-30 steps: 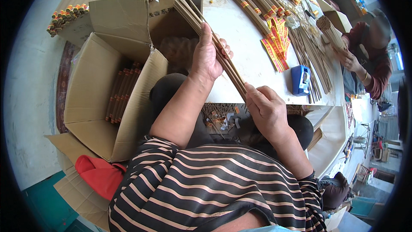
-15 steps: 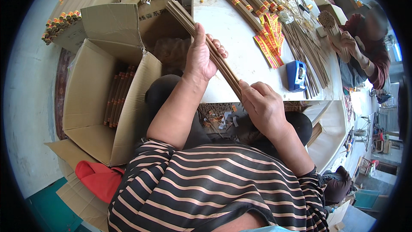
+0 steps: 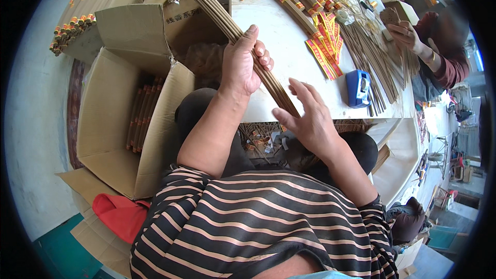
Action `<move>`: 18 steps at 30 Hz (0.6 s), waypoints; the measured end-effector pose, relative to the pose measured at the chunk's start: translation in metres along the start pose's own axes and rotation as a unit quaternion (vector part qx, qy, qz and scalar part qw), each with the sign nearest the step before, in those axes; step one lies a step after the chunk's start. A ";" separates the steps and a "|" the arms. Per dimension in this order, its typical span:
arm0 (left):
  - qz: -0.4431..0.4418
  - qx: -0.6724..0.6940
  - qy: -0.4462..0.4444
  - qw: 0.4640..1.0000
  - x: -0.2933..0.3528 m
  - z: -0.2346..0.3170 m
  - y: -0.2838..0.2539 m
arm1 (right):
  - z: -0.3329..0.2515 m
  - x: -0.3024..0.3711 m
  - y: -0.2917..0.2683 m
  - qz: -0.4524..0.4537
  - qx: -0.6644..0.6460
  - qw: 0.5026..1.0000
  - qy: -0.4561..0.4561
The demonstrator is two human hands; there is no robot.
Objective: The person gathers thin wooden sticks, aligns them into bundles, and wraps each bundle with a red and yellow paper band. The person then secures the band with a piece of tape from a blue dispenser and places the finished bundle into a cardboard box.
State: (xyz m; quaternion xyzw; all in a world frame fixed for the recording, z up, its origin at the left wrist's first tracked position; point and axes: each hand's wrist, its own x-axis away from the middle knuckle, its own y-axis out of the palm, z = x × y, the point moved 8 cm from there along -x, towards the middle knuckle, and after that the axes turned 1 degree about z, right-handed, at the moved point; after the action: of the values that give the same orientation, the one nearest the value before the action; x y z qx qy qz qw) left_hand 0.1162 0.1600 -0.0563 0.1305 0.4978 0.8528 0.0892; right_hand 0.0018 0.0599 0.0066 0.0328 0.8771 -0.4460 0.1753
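Stick bundle (image 3: 231, 27): slanting from 11 to 5 o'clock over left edge of white table (image 3: 279, 36). Grasped mid-length by left hand (image 3: 242, 64); by right hand (image 3: 308, 119), let go, fingers spread near 5-o'clock end. Probably light, stiff, brittle, apt to slide apart; best gripped mid-length, gently.

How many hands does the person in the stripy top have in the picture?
2. The left hand is closed around a bundle of brown sticks; the right hand is open near its lower end. Neither is hidden.
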 end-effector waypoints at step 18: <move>-0.099 -0.408 0.259 0.870 0.011 0.001 0.082 | 0.067 -0.043 0.068 -0.005 -0.430 0.896 0.114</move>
State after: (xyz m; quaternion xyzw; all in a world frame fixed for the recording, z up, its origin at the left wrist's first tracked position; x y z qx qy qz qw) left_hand 0.1045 0.1244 0.0169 -0.1934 0.1209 0.9698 0.0867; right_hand 0.0754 0.0518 -0.0677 0.0003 0.9974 -0.0194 0.0687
